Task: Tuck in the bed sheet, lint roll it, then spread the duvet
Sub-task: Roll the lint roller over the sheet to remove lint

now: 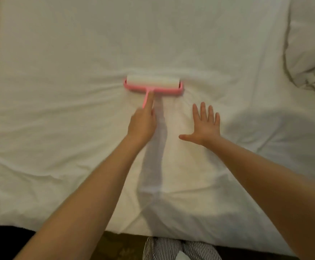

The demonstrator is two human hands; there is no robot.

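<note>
The left hand [142, 126] gripped the handle of the pink lint roller [153, 84], index finger stretched along it, the roller head lying on the white bed sheet [78, 53] just beyond the fingertip. The right hand [206, 126] lay flat on the sheet nearby, fingers spread. Bunched white bedding [310, 44] lay well apart at the far right.

Left hand [142, 123] gripping lint roller [153, 84] on sheet [59, 53]

The bed sheet [78, 44] is plain white with no pattern, greyed only where shadows fall across it. The lint roller [153, 84] has a pink frame and a pink handle, and its roll is white shading to pale cream. The duvet [312, 44] is the same plain white. The trousers [164, 248] carry fine black-and-white stripes, and the floor [123, 241] is a mottled olive-brown.
</note>
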